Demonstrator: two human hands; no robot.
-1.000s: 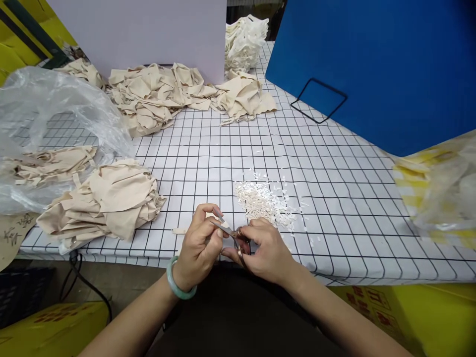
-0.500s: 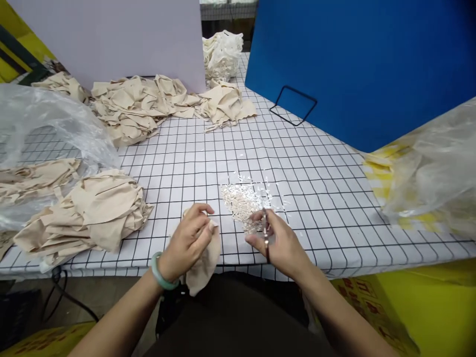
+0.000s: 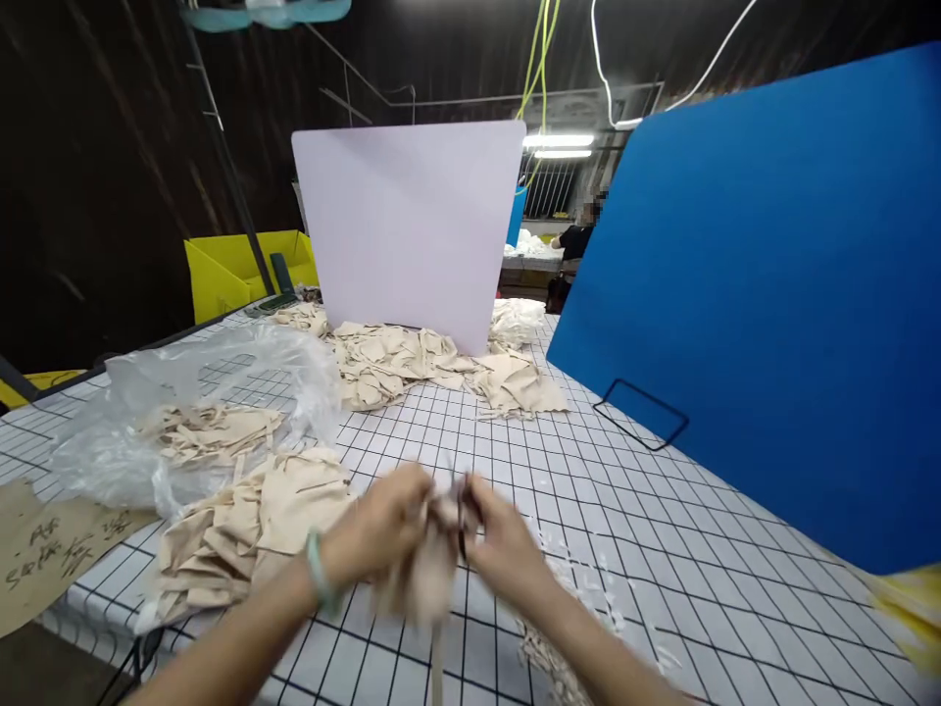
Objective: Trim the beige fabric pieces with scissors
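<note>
My left hand (image 3: 382, 525), with a pale green bangle at the wrist, is closed on a beige fabric piece (image 3: 430, 583). The cloth hangs blurred over the table, a narrow strip trailing below it. Close beside it, my right hand (image 3: 507, 549) grips small scissors (image 3: 462, 520), their blades pointing up and away by the cloth. Motion blur hides whether the blades touch the fabric. Left of my left hand lies a stack of beige fabric pieces (image 3: 250, 534). Small pale clippings (image 3: 544, 652) are scattered beneath my right forearm.
A checked cloth (image 3: 412, 441) covers the table. Clear plastic (image 3: 294, 378) lies at left around more beige pieces. A lilac board (image 3: 408, 235) and a large blue board (image 3: 757, 324) with a black wire stand (image 3: 651, 414) rise behind. A person (image 3: 575, 240) is far back.
The view has tilted up and turned left. My hands have come together above the table, lifting the fabric piece from near my lap to the scissors.
</note>
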